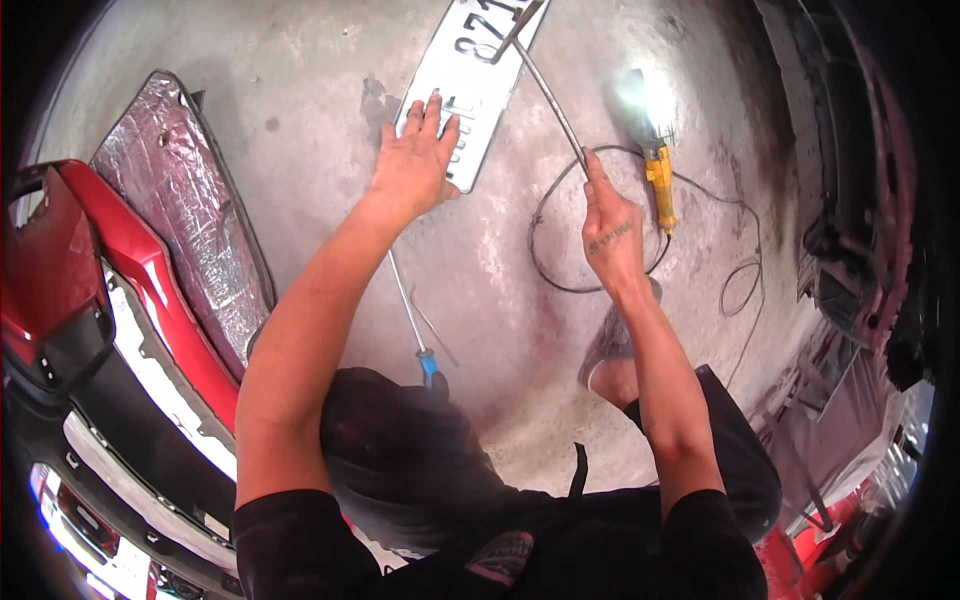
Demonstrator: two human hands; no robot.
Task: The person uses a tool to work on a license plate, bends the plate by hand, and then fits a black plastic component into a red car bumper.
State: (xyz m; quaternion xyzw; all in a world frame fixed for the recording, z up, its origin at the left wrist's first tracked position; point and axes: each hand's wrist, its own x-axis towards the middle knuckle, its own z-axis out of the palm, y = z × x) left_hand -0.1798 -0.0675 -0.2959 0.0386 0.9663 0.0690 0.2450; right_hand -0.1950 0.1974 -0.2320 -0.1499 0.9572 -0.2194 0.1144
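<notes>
A white licence plate (492, 98) with dark raised characters lies flat on the concrete floor. My left hand (417, 160) presses on its lower end with the fingers spread, and holds nothing. Over on the right, my right hand (612, 222) is wrapped round the lower end of a thin metal shaft, that of a slim hammer (550, 95). The hammer's narrow, dark head crosses the plate's far end; whether it touches the plate I cannot tell. A long screwdriver (428, 368) with a blue handle lies on the floor near my left knee.
A lit work lamp (658, 180) with a yellow handle lies at the right, its black cable (533, 235) looped on the floor. A red bumper (140, 255) and a silver foil-faced panel (180, 190) stand at the left. Vehicle parts (850, 280) line the right edge.
</notes>
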